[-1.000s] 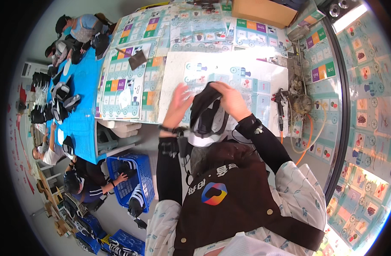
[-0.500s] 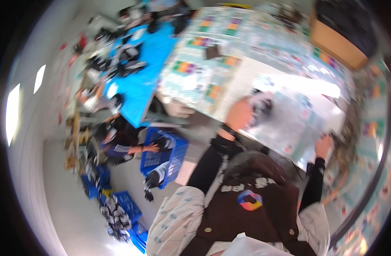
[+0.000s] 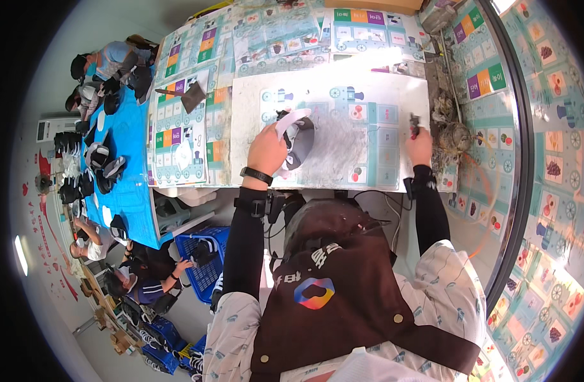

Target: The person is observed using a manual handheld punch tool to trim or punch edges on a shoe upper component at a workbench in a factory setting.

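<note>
My left hand (image 3: 267,155) is closed around a black, grey and white shoe (image 3: 299,141), held over a white board (image 3: 247,95) on the bench. A pale, curved strip of the shoe shows above my fingers; my palm hides part of the rest. At the board's right edge my right hand (image 3: 419,148) is closed on a small dark tool (image 3: 415,121) with a bit of red by my fingers. The tool points away from me, and its kind is too small to make out. The two hands are well apart.
A flat dark scraper-like tool (image 3: 193,97) lies left of the board. Fluffy grey debris and a hose (image 3: 476,169) sit along the right side. A blue table (image 3: 123,191) with shoes stands left. Below it, a co-worker (image 3: 139,280) reaches toward a blue basket (image 3: 202,261).
The view has turned and sharpened, so the bench now lies straight ahead. My left hand still holds the shoe. My right hand now shows the dark tool raised above its fingers.
</note>
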`<action>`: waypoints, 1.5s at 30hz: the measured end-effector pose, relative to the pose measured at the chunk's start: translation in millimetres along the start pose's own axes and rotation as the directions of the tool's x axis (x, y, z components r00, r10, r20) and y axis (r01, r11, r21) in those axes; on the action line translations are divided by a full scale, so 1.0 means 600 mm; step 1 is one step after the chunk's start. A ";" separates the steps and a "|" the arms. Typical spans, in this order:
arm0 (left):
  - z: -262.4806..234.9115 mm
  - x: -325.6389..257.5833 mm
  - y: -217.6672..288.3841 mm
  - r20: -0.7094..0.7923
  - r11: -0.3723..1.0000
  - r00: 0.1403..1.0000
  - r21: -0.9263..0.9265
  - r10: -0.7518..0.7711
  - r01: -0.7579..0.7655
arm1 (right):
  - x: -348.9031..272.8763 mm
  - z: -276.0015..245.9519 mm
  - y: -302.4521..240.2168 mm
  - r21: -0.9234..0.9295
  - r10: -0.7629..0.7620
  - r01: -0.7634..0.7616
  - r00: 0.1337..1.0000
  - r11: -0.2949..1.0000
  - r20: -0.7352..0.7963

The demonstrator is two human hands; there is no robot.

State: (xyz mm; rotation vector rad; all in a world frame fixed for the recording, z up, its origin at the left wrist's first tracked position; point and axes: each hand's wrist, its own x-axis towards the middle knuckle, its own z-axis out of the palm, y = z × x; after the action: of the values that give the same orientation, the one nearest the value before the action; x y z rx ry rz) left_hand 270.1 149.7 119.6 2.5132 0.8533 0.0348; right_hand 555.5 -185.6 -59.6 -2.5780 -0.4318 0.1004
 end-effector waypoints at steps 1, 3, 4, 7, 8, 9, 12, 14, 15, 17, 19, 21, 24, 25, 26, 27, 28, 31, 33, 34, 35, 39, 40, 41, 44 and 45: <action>0.001 0.002 0.005 0.027 1.000 1.000 0.028 0.009 -0.010 | -0.025 -0.001 -0.023 0.202 -0.041 0.028 0.997 0.979 0.064; 0.012 0.006 0.009 0.016 0.997 0.999 0.069 0.037 -0.038 | -0.088 -0.010 -0.098 0.640 -0.073 -0.368 0.829 0.674 0.554; 0.016 0.007 0.009 0.004 0.991 0.998 0.114 0.065 -0.065 | -0.116 -0.015 -0.149 0.634 -0.153 -0.408 0.751 0.657 0.642; 0.012 0.015 0.014 0.095 0.986 0.991 0.128 0.091 -0.102 | -0.163 -0.032 -0.266 0.468 -0.201 -0.454 0.520 0.758 0.830; 0.006 0.015 0.011 0.093 0.986 0.991 0.132 0.092 -0.104 | -0.172 -0.019 -0.282 0.473 -0.205 -0.454 0.522 0.756 0.828; 0.002 0.016 0.007 0.107 0.986 0.990 0.123 0.095 -0.108 | -0.180 0.000 -0.291 0.511 -0.264 -0.256 0.624 0.821 0.735; -0.009 0.010 0.001 0.126 0.990 0.989 0.112 0.075 -0.089 | -0.186 0.013 -0.311 0.481 -0.330 0.008 0.737 0.876 0.589; -0.012 0.002 -0.003 0.132 0.992 0.990 0.108 0.051 -0.065 | -0.187 0.010 -0.317 0.444 -0.324 0.060 0.772 0.894 0.547; -0.012 -0.003 -0.005 0.110 0.992 0.993 0.106 0.053 -0.064 | -0.190 0.008 -0.316 0.470 -0.361 0.072 0.744 0.880 0.562; -0.013 -0.013 -0.012 0.086 0.993 0.995 0.102 0.051 -0.060 | -0.195 0.005 -0.317 0.496 -0.400 0.084 0.713 0.864 0.576; -0.016 -0.022 -0.024 0.058 0.998 0.998 0.060 0.018 -0.021 | -0.200 0.003 -0.321 0.462 -0.353 0.075 0.754 0.884 0.554; -0.021 -0.026 -0.028 0.058 0.999 0.998 0.028 0.019 -0.020 | -0.197 -0.003 -0.323 0.452 -0.354 0.082 0.751 0.888 0.558; -0.028 -0.033 -0.028 0.061 1.000 0.998 -0.004 0.016 -0.015 | -0.203 0.004 -0.323 0.466 -0.409 0.148 0.743 0.873 0.530; -0.030 -0.034 -0.026 0.064 1.000 0.998 -0.005 0.009 -0.009 | -0.206 0.008 -0.322 0.485 -0.463 0.207 0.733 0.850 0.498; -0.029 -0.037 -0.029 0.061 1.000 0.998 -0.005 0.006 -0.005 | -0.206 0.005 -0.329 0.486 -0.467 0.210 0.730 0.848 0.498; -0.027 -0.040 -0.032 0.047 1.000 0.999 -0.011 0.023 -0.022 | -0.205 0.000 -0.336 0.486 -0.425 0.159 0.750 0.859 0.507; -0.026 -0.043 -0.034 0.034 0.999 0.999 -0.017 0.040 -0.040 | -0.205 -0.003 -0.341 0.486 -0.382 0.106 0.767 0.868 0.515; -0.023 -0.046 -0.025 0.015 0.997 0.998 -0.049 0.059 -0.058 | -0.201 -0.002 -0.335 0.509 -0.459 0.154 0.697 0.847 0.551; -0.020 -0.053 -0.034 0.002 0.997 0.998 -0.045 0.069 -0.069 | -0.203 -0.011 -0.342 0.503 -0.422 0.113 0.714 0.857 0.558; -0.018 -0.056 -0.039 -0.008 0.996 0.997 -0.041 0.082 -0.083 | -0.204 -0.016 -0.346 0.495 -0.381 0.069 0.732 0.866 0.565; -0.019 -0.058 -0.037 -0.007 0.996 0.997 -0.042 0.081 -0.081 | -0.204 -0.018 -0.344 0.494 -0.381 0.069 0.731 0.867 0.566; -0.015 -0.063 -0.042 0.013 0.997 0.998 -0.051 0.054 -0.053 | -0.205 -0.007 -0.332 0.520 -0.439 0.087 0.662 0.850 0.608; -0.013 -0.065 -0.046 0.020 0.999 0.999 -0.038 0.040 -0.039 | -0.207 0.000 -0.327 0.507 -0.430 0.070 0.636 0.859 0.641; -0.014 -0.067 -0.043 0.019 0.999 0.999 -0.039 0.039 -0.038 | -0.208 -0.002 -0.325 0.506 -0.431 0.072 0.634 0.859 0.642; -0.013 -0.071 -0.038 0.022 0.999 0.999 -0.028 0.026 -0.025 | -0.212 -0.004 -0.317 0.529 -0.359 -0.054 0.677 0.847 0.642; -0.011 -0.070 -0.039 0.017 0.999 0.999 -0.032 0.041 -0.040 | -0.214 -0.002 -0.316 0.521 -0.364 -0.076 0.630 0.850 0.686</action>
State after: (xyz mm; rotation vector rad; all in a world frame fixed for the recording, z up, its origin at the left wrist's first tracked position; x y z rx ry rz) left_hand 221.7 144.4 120.1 2.4970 0.7889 0.0391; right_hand 380.4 -73.5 35.9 -1.8294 -0.7984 1.1432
